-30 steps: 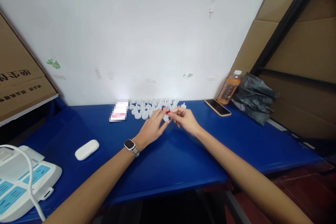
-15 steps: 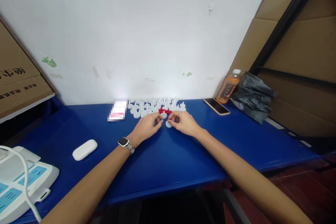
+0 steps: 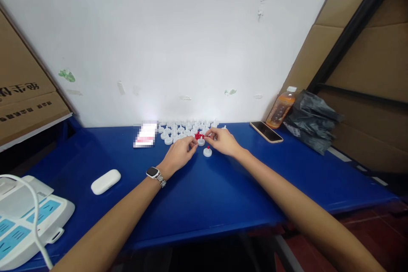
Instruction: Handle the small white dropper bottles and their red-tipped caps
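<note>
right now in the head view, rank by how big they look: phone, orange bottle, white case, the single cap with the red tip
1. White case, nearer the camera, so unsure
2. Phone and orange bottle, about alike
3. Cap with the red tip, clearly smallest

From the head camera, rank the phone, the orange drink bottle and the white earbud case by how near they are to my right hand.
From the right hand:
1. Phone, lying flat on the table just to the hand's right.
2. Orange drink bottle, beyond the phone against the cardboard.
3. White earbud case, far across on the left side, past the left hand.
</note>
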`<state>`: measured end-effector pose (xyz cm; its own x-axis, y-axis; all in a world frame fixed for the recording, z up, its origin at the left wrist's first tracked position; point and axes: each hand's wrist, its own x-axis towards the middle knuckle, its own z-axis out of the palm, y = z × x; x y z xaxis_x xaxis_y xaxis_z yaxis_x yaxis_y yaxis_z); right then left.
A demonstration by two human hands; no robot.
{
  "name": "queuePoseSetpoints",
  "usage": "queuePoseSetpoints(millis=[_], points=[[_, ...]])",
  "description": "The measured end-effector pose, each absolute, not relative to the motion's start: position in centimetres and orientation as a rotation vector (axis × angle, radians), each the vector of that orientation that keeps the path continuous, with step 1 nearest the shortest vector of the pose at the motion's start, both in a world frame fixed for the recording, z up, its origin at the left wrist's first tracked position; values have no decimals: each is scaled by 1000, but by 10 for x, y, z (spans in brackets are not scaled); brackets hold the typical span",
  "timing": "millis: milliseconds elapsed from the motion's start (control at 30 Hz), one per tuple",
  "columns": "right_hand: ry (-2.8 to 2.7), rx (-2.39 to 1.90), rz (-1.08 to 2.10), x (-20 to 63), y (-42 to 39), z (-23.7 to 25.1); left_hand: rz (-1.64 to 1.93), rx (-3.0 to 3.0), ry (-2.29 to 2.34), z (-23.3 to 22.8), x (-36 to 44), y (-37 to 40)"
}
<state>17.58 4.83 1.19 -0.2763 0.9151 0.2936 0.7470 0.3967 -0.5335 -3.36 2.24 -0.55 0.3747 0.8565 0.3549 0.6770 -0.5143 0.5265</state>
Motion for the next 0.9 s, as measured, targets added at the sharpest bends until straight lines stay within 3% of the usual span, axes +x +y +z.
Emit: queuePoseSetpoints(millis=[333, 733, 900], points=[[-2186, -1330, 491, 159, 67, 13, 910, 2343, 1359, -3, -33, 21], [-1724, -968, 1108, 168, 33, 28, 1091, 2372, 1268, 3, -22, 12], [-1771, -999, 937, 176, 37, 25, 1008, 2393, 1242, 2, -19, 11]])
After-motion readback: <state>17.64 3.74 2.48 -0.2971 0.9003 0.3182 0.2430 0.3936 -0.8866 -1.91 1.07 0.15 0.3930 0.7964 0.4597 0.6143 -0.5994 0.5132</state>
